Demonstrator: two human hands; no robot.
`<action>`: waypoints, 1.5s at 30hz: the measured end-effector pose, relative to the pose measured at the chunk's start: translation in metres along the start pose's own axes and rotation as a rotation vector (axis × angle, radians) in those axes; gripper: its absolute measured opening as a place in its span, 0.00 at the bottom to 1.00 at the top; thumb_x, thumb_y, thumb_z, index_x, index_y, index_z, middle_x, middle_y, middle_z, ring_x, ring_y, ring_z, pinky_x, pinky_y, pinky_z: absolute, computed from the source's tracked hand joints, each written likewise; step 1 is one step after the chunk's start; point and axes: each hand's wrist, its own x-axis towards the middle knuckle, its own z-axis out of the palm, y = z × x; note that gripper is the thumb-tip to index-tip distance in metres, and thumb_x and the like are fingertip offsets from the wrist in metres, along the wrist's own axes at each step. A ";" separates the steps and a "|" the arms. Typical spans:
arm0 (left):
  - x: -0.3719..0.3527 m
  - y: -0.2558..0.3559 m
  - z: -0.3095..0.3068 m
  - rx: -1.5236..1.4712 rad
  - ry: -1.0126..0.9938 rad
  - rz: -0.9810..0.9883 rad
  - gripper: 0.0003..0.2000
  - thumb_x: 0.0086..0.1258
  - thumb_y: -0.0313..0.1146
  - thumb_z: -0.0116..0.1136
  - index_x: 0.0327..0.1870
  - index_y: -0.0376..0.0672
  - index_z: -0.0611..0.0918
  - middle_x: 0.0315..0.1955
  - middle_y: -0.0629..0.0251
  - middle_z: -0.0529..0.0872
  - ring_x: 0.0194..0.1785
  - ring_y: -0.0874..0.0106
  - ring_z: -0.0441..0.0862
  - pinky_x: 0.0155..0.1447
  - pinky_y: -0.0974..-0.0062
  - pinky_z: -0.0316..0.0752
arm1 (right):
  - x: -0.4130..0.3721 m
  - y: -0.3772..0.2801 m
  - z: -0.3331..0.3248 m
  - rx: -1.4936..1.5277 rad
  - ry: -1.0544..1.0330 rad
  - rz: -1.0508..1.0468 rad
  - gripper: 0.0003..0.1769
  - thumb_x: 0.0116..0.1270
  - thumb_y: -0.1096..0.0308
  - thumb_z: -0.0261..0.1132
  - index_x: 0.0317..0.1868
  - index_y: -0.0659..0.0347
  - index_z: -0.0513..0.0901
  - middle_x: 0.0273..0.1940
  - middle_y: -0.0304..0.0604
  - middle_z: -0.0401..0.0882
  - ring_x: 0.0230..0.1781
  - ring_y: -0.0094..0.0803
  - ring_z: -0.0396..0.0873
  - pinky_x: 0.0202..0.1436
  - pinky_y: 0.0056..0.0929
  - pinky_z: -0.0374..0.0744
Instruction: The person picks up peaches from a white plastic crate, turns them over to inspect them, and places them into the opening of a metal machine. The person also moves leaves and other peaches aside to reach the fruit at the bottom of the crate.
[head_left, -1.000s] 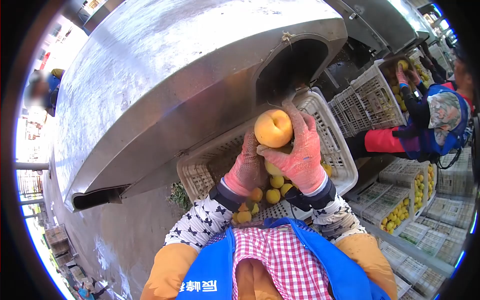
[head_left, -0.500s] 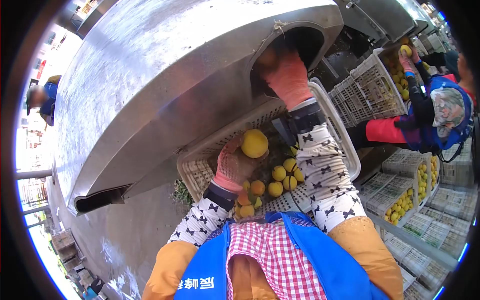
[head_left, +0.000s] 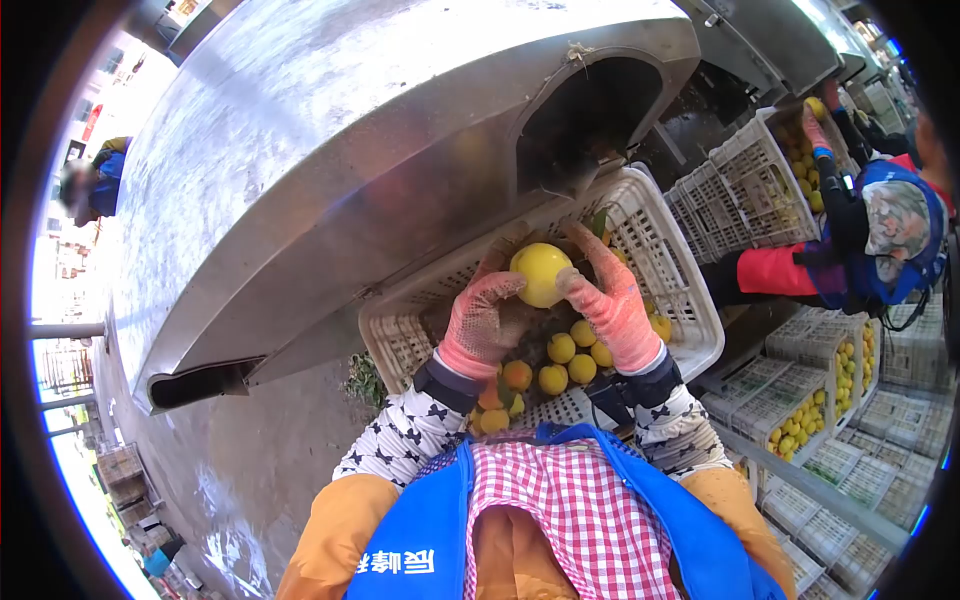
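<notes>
A round yellow fruit (head_left: pixel 541 274), perhaps a citrus, is held between my two gloved hands above a pale plastic crate (head_left: pixel 708 322). My left hand (head_left: pixel 483 318) closes on its left side with the thumb against it. From the right, my right hand (head_left: pixel 612 303) presses its thumb on the fruit, fingers bent up and partly behind it. A green leaf (head_left: pixel 599 222) shows just beyond the right fingers. Below the hands, more yellow fruit (head_left: pixel 562 348) and an orange-tinted one (head_left: pixel 517 375) lie in the crate.
A large metal housing with a dark opening (head_left: pixel 590 115) overhangs the crate's far side. At right, a co-worker (head_left: pixel 870 225) handles fruit over another crate (head_left: pixel 745 180). Stacked crates with fruit (head_left: pixel 800 420) stand at lower right, behind a metal rail (head_left: pixel 830 495). Another person (head_left: pixel 100 180) is far left.
My right hand has come out of the dark opening, down to the fruit beside my left hand. My left hand and the fruit have shifted slightly right.
</notes>
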 end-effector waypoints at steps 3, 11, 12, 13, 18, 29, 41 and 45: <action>-0.002 0.004 0.014 0.282 0.024 0.116 0.31 0.64 0.28 0.56 0.71 0.39 0.65 0.67 0.54 0.70 0.67 0.60 0.71 0.72 0.62 0.66 | -0.001 0.001 0.000 0.197 -0.048 0.094 0.45 0.55 0.60 0.74 0.70 0.69 0.66 0.59 0.55 0.74 0.61 0.42 0.74 0.68 0.35 0.69; 0.004 -0.010 -0.010 0.120 0.070 0.189 0.25 0.63 0.27 0.55 0.64 0.39 0.75 0.64 0.56 0.74 0.67 0.65 0.70 0.70 0.64 0.66 | 0.011 -0.011 -0.014 -0.022 -0.154 -0.078 0.40 0.49 0.63 0.74 0.65 0.65 0.74 0.52 0.54 0.76 0.55 0.44 0.77 0.63 0.35 0.73; 0.010 -0.008 -0.010 0.123 0.057 0.188 0.25 0.63 0.27 0.55 0.64 0.39 0.75 0.64 0.56 0.74 0.67 0.65 0.70 0.70 0.64 0.66 | 0.020 -0.015 -0.014 -0.139 -0.026 -0.181 0.39 0.49 0.64 0.74 0.64 0.64 0.75 0.52 0.54 0.76 0.53 0.45 0.77 0.61 0.36 0.74; 0.015 -0.006 -0.009 0.079 0.049 0.163 0.25 0.64 0.29 0.54 0.65 0.40 0.75 0.62 0.57 0.76 0.66 0.65 0.70 0.69 0.63 0.65 | 0.031 -0.018 -0.012 -0.254 0.098 -0.280 0.39 0.48 0.64 0.74 0.63 0.64 0.75 0.51 0.54 0.77 0.51 0.46 0.78 0.60 0.37 0.75; 0.002 -0.019 -0.060 0.184 0.347 0.043 0.23 0.65 0.27 0.51 0.63 0.38 0.74 0.57 0.58 0.79 0.56 0.63 0.76 0.63 0.64 0.70 | 0.094 0.020 -0.003 -0.868 0.409 -0.435 0.39 0.52 0.63 0.74 0.65 0.62 0.71 0.54 0.59 0.74 0.50 0.55 0.77 0.52 0.43 0.79; -0.022 -0.062 -0.301 1.557 0.587 -0.152 0.17 0.70 0.42 0.54 0.53 0.41 0.83 0.51 0.50 0.84 0.56 0.56 0.81 0.60 0.60 0.74 | 0.132 0.008 -0.027 -0.590 0.392 -0.492 0.27 0.62 0.59 0.71 0.57 0.67 0.77 0.49 0.50 0.81 0.42 0.39 0.83 0.47 0.33 0.81; -0.021 -0.089 -0.244 2.207 0.479 -0.622 0.34 0.51 0.56 0.67 0.56 0.39 0.81 0.58 0.49 0.81 0.61 0.53 0.77 0.63 0.61 0.73 | -0.006 0.174 -0.023 -1.114 -1.010 0.123 0.20 0.57 0.68 0.67 0.52 0.59 0.84 0.50 0.52 0.82 0.52 0.48 0.81 0.53 0.42 0.81; 0.002 -0.087 -0.200 1.921 0.195 -0.889 0.35 0.52 0.55 0.66 0.58 0.38 0.80 0.58 0.48 0.81 0.61 0.54 0.77 0.64 0.62 0.72 | -0.029 0.224 -0.015 -1.397 -1.289 -0.079 0.19 0.53 0.71 0.68 0.48 0.62 0.84 0.51 0.54 0.81 0.52 0.46 0.82 0.50 0.41 0.82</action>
